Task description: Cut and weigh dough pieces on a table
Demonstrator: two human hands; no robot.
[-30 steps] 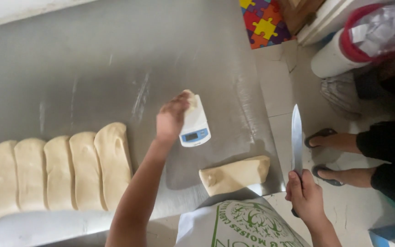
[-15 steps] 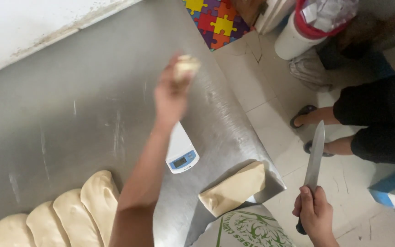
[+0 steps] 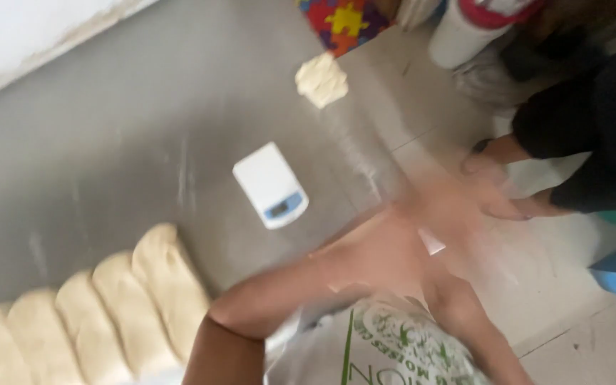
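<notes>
While both hands are smeared by motion at about 4 o'clock of the white scale [image 3: 271, 185], little can be said of their grip: the left hand [image 3: 433, 214] reaches across from the forearm at the bottom of the view, the right hand [image 3: 465, 285] sits just under it, and I cannot tell whether either is open, closed or holding anything — a pale sliver between them is too blurred to name. One small lump of dough [image 3: 321, 79] lies alone on the grey desk [image 3: 108, 128] at 1 o'clock of the scale, well apart from it, while a row of shaped dough loaves [image 3: 94, 314] lies side by side, touching, at 7 o'clock. My judgement is that portioning dough is the work in hand, and doing it well means slowing the hands over the desk edge, keeping the working hand clear of the other, and setting each piece squarely on the scale's platform — not half off it — before reading it. A seated person's sandalled feet [image 3: 493, 157] are near at 3 o'clock.
</notes>
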